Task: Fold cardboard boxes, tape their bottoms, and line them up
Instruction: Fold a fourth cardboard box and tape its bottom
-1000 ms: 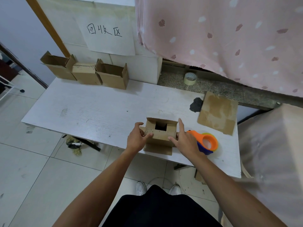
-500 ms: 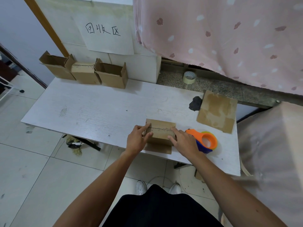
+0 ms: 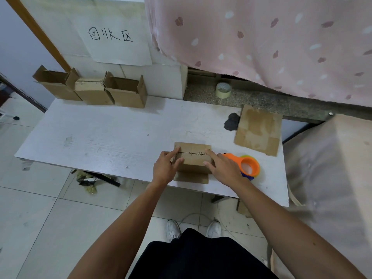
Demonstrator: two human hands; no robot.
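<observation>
Pressing closed flaps of box (image 3: 193, 159) on table (image 3: 100, 137) with left hand (image 3: 165, 169), right hand (image 3: 223, 168); fingers mostly straight, seemingly gripping nothing.

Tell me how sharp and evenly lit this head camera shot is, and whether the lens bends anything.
Head view: soft even light, no glare; box, left hand and right hand sharp; the beige cover at the right edge is smeared; the wide lens skews the table edges.
</observation>
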